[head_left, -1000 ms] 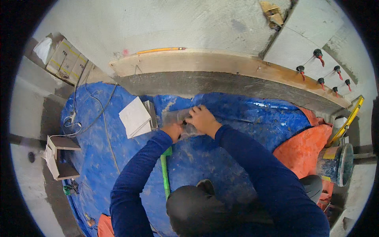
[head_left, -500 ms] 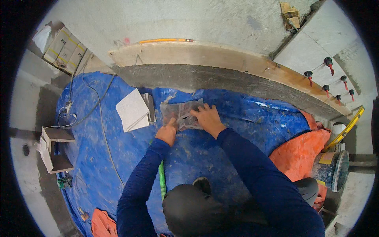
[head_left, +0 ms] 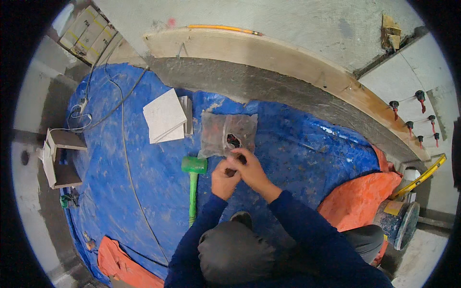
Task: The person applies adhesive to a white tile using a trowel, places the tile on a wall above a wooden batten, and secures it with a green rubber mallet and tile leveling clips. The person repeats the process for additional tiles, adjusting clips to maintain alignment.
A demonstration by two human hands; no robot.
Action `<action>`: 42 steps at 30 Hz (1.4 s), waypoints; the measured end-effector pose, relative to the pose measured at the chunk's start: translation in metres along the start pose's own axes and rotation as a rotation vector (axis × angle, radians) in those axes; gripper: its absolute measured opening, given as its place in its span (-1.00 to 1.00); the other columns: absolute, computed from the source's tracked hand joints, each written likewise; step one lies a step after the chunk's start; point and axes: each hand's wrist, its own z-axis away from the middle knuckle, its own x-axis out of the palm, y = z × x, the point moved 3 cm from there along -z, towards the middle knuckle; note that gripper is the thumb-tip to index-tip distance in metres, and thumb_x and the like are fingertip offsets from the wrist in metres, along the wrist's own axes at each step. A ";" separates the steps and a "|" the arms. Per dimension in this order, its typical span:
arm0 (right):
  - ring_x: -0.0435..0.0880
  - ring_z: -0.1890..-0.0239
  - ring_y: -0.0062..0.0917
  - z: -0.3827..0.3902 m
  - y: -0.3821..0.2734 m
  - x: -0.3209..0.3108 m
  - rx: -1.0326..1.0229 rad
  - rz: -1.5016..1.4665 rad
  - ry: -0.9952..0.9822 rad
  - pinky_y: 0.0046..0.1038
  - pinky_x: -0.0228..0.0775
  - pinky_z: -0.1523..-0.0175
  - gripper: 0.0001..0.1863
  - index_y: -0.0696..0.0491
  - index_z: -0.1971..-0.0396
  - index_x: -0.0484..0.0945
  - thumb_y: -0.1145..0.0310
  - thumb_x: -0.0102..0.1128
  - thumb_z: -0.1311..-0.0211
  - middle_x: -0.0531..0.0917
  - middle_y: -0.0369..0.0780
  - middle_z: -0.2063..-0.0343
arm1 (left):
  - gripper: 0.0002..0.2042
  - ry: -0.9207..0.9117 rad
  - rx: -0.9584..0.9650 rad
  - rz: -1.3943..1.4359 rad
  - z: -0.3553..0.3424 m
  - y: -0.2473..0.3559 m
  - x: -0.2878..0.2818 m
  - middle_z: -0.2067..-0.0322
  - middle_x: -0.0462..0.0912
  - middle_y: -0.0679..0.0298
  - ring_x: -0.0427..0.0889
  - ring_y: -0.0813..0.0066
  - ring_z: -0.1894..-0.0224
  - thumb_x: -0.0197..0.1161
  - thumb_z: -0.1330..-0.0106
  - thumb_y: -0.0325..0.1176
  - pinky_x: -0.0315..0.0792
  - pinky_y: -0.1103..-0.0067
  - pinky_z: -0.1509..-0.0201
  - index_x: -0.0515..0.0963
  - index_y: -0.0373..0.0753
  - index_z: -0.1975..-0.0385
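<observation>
Between my left hand [head_left: 223, 181] and my right hand [head_left: 254, 177], both closed, is a small dark object [head_left: 230, 172] that the fingers partly hide. Just beyond them, a translucent plastic bag [head_left: 213, 132] lies on the blue tarp [head_left: 153, 182], with dark pieces showing through an opening. Beside my left hand, a green mallet [head_left: 194, 165] lies with its handle pointing toward me. A stack of pale square tiles [head_left: 162, 115] rests left of the bag.
A wooden board [head_left: 245, 53] runs along the far wall. Red-and-black levelling clips [head_left: 420, 100] sit on tiles at right, above a yellow level [head_left: 422, 175] and a bucket [head_left: 398, 223]. Orange sheeting [head_left: 345, 206] lies at right. Cables [head_left: 126, 153] and a tile offcut structure [head_left: 67, 141] are at left.
My hands have left the plastic bag, pulled back toward me and come together around the small dark object. The green mallet's head has come into sight.
</observation>
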 end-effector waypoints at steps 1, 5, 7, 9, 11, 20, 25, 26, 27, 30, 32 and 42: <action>0.61 0.07 -0.51 -0.004 0.003 -0.003 0.061 -0.153 0.068 -0.38 0.49 -0.06 -0.72 0.10 -0.02 0.60 0.31 0.32 -0.42 0.65 -0.22 0.15 | -0.84 -0.041 -0.037 0.002 -0.005 0.005 0.007 0.15 0.69 0.24 0.72 0.46 0.11 0.36 -0.26 -0.65 0.61 0.52 -0.01 0.60 -0.31 0.21; 0.65 0.27 -0.45 -0.038 0.003 -0.025 0.097 -0.456 0.189 -0.32 0.51 0.18 -0.82 0.08 0.17 0.62 0.44 0.41 -0.27 0.64 -0.27 0.34 | -0.72 -0.027 -0.104 0.221 -0.035 0.033 -0.004 0.08 0.64 0.23 0.71 0.37 0.03 0.38 -0.25 -0.62 0.61 0.43 -0.07 0.59 -0.29 0.05; 0.67 0.27 -0.34 -0.060 -0.014 -0.031 -0.272 0.201 0.242 -0.29 0.53 0.20 -0.78 0.05 0.18 0.63 0.45 0.44 -0.18 0.66 -0.19 0.33 | -0.66 0.098 0.065 -0.151 -0.062 0.044 -0.014 0.07 0.61 0.19 0.66 0.28 -0.01 0.44 -0.17 -0.55 0.57 0.33 -0.10 0.60 -0.26 0.04; 0.70 0.18 -0.16 -0.073 -0.017 -0.023 -0.340 0.639 0.203 -0.21 0.61 0.14 -0.69 -0.02 0.16 0.67 0.41 0.49 -0.04 0.68 -0.08 0.26 | -0.60 0.252 0.474 -0.978 -0.086 0.054 -0.013 0.07 0.57 0.16 0.58 0.16 -0.04 0.50 -0.07 -0.47 0.51 0.23 -0.13 0.63 -0.22 0.04; 0.71 0.11 -0.16 -0.083 -0.018 -0.013 -0.411 0.927 0.177 -0.18 0.63 0.08 -0.74 -0.03 0.16 0.69 0.35 0.45 -0.12 0.68 -0.10 0.21 | -0.58 0.144 0.385 -1.099 -0.109 0.042 -0.012 0.06 0.54 0.15 0.51 0.07 -0.06 0.53 0.03 -0.40 0.45 0.20 -0.13 0.66 -0.18 0.09; 0.73 0.12 -0.08 -0.119 -0.016 -0.013 -0.390 0.992 0.132 -0.11 0.63 0.08 -0.80 -0.01 0.18 0.71 0.24 0.22 -0.34 0.70 -0.12 0.14 | -0.88 0.228 0.355 -1.115 -0.136 0.001 -0.014 0.19 0.67 0.16 0.59 0.04 0.01 0.38 -0.16 -0.39 0.47 0.21 -0.10 0.74 -0.15 0.32; 0.73 0.23 -0.06 -0.126 -0.013 -0.018 -0.313 0.782 0.119 -0.10 0.55 0.13 -0.82 0.05 0.27 0.72 0.26 0.28 -0.32 0.74 -0.08 0.32 | -0.91 0.302 0.258 -0.900 -0.151 -0.012 -0.023 0.20 0.74 0.12 0.69 -0.01 0.06 0.33 -0.20 -0.47 0.54 0.18 -0.02 0.74 -0.17 0.34; 0.73 0.24 -0.05 -0.127 -0.012 -0.020 -0.318 0.743 0.136 -0.10 0.55 0.14 -0.82 0.05 0.28 0.72 0.27 0.29 -0.32 0.74 -0.06 0.33 | -0.90 0.312 0.284 -0.861 -0.153 -0.013 -0.023 0.23 0.74 0.11 0.70 -0.02 0.10 0.32 -0.21 -0.49 0.55 0.19 0.02 0.74 -0.17 0.33; 0.73 0.25 -0.05 -0.129 -0.010 -0.022 -0.288 0.714 0.149 -0.11 0.54 0.14 -0.83 0.06 0.30 0.72 0.27 0.30 -0.31 0.74 -0.05 0.34 | -0.89 0.321 0.269 -0.823 -0.154 -0.014 -0.023 0.26 0.73 0.10 0.70 -0.04 0.14 0.31 -0.21 -0.52 0.56 0.19 0.06 0.74 -0.17 0.33; 0.73 0.27 -0.03 -0.133 -0.008 -0.026 -0.317 0.616 0.238 -0.11 0.53 0.15 -0.83 0.08 0.34 0.73 0.29 0.31 -0.30 0.75 -0.04 0.33 | -0.87 0.334 0.328 -0.714 -0.155 -0.012 -0.021 0.30 0.72 0.08 0.70 -0.07 0.22 0.31 -0.22 -0.54 0.57 0.22 0.14 0.74 -0.18 0.31; 0.72 0.26 -0.02 -0.136 -0.006 -0.028 -0.334 0.581 0.283 -0.07 0.54 0.17 -0.87 0.04 0.38 0.71 0.30 0.31 -0.23 0.75 -0.04 0.34 | -0.88 0.345 0.354 -0.677 -0.152 -0.011 -0.019 0.30 0.71 0.07 0.70 -0.08 0.25 0.31 -0.22 -0.55 0.56 0.24 0.16 0.74 -0.19 0.32; 0.74 0.22 -0.02 -0.150 -0.006 -0.028 -0.128 0.636 0.444 -0.11 0.55 0.10 -0.80 0.07 0.36 0.74 0.25 0.35 -0.19 0.76 0.00 0.33 | -0.96 0.425 0.485 -0.639 -0.140 -0.004 -0.009 0.47 0.57 0.08 0.60 -0.01 0.40 0.41 -0.22 -0.53 0.46 0.26 0.30 0.68 -0.24 0.41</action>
